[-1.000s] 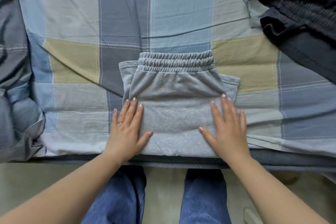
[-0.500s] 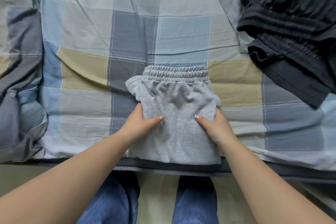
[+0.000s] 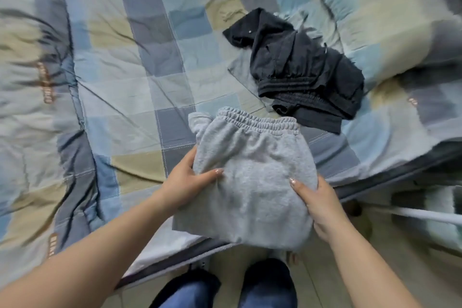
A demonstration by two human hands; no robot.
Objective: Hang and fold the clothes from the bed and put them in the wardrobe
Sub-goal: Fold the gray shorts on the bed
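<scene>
- Folded grey sweatpants [image 3: 250, 182] were held clear of the bed [image 3: 125, 82], near its front edge, elastic waistband on the far side from the person.
- Left hand [image 3: 185, 182] gripped the bundle's left side: thumb on top, fingers tucked underneath and hidden. A two-sided hold of this kind likely kept the folded layers from sliding apart.
- Right hand [image 3: 317, 205] gripped the right side the same way, thumb pressed on the top layer, fingers curled under the lower right corner.
- The bundle bulged in the middle and sagged a little at the near edge, since the fleece is thick and soft. Support from below on both sides looked like the reason for the grip.
- A sleeve-like flap stuck out at the upper left of the bundle, so the fold was not fully neat.
- A dark garment pile [image 3: 300, 75] lay crumpled on the bed, just beyond the grey bundle to the right. It was not yet folded.
- Judgement: the fold looked done and the grey piece seemed ready for the wardrobe, which was not in view.
- Risk: a loose grip could let the inner layers drop out.
</scene>
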